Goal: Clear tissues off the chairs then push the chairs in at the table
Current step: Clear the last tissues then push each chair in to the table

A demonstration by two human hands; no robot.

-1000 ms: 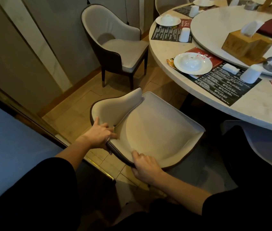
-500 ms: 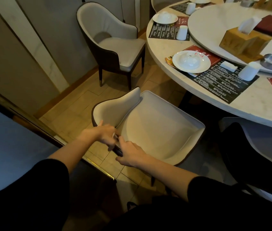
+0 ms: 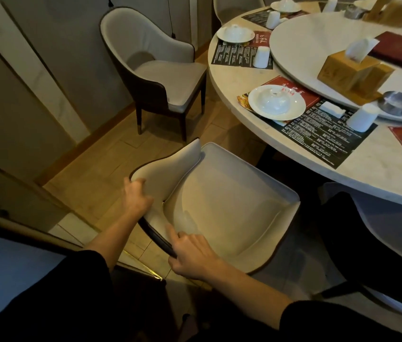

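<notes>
A person in black sleeves stands behind the near chair (image 3: 224,201), both bare forearms reaching down to its curved backrest. The right hand (image 3: 192,255) grips the nearest part of the dark rim, its thumb laid on the beige inner padding and its fingers curled round the outer shell. The left hand (image 3: 137,197) clasps the top edge further left, fingers wrapped over the padded lip. The chair faces the round marble table (image 3: 380,174), its pale seat in the open on the wood floor and its front corner near the table's rim. To the right, a second seat (image 3: 392,243) sits partly under the table's edge with a dark shape over it that cannot be made out. On the table beyond, a white plate (image 3: 256,104) holding an upturned bowl rests on a black and red placemat (image 3: 318,132), with an upturned white cup (image 3: 362,117) just beside. A metal ashtray (image 3: 397,103) and a wooden tissue box (image 3: 343,70), a tissue (image 3: 360,49) standing out of its top, sit on the raised turntable (image 3: 306,40). At far left another beige chair (image 3: 170,77) stands by the wall, its seat just beside the table's rim.
</notes>
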